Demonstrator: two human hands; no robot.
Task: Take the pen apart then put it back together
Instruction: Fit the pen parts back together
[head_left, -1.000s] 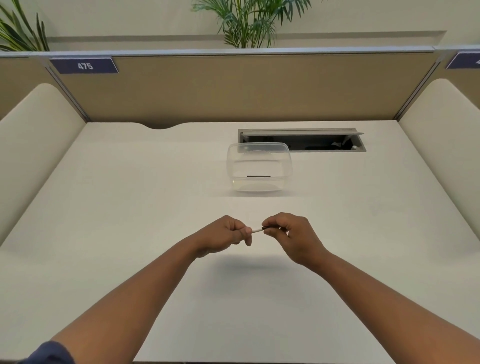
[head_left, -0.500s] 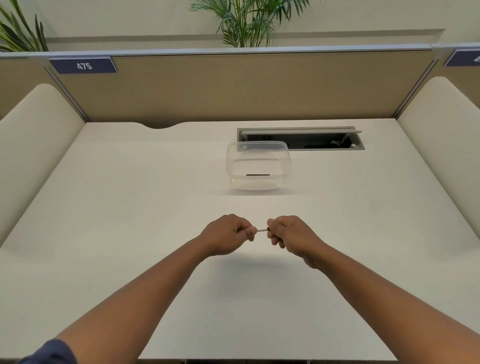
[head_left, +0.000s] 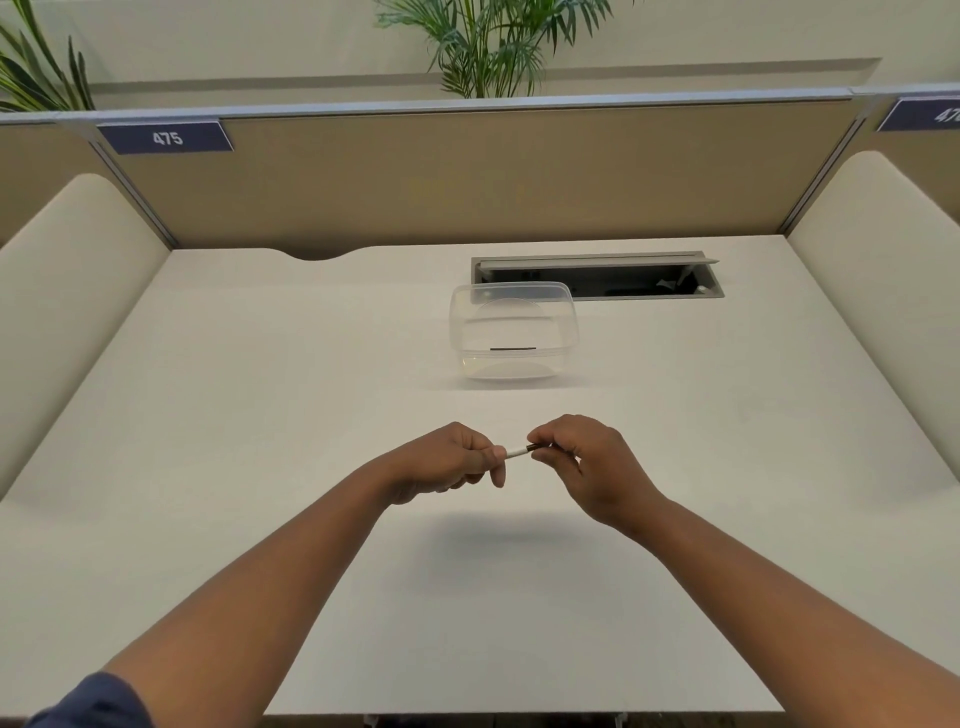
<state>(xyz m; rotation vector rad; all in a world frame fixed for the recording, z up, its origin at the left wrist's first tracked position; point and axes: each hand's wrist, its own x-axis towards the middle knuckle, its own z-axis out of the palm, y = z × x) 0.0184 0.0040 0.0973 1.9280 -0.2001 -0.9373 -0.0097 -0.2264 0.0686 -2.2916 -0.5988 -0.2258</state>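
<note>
A thin white pen (head_left: 516, 451) with a dark band is held level above the middle of the desk, gripped at both ends. My left hand (head_left: 451, 460) is closed around its left part, and my right hand (head_left: 584, 460) pinches the dark end with thumb and fingertips. Only a short white stretch and the dark band show between the hands; the rest of the pen is hidden inside the fingers.
A clear plastic container (head_left: 511, 332) with a thin dark piece inside stands on the white desk (head_left: 260, 426) behind my hands. An open cable hatch (head_left: 597, 278) lies at the back right. Padded side panels (head_left: 72, 291) and a beige partition (head_left: 467, 176) enclose the desk.
My hands closed tight together half a second ago and have now moved slightly apart, exposing more of the white pen. The right fingers have shifted to a pinch on the dark end.
</note>
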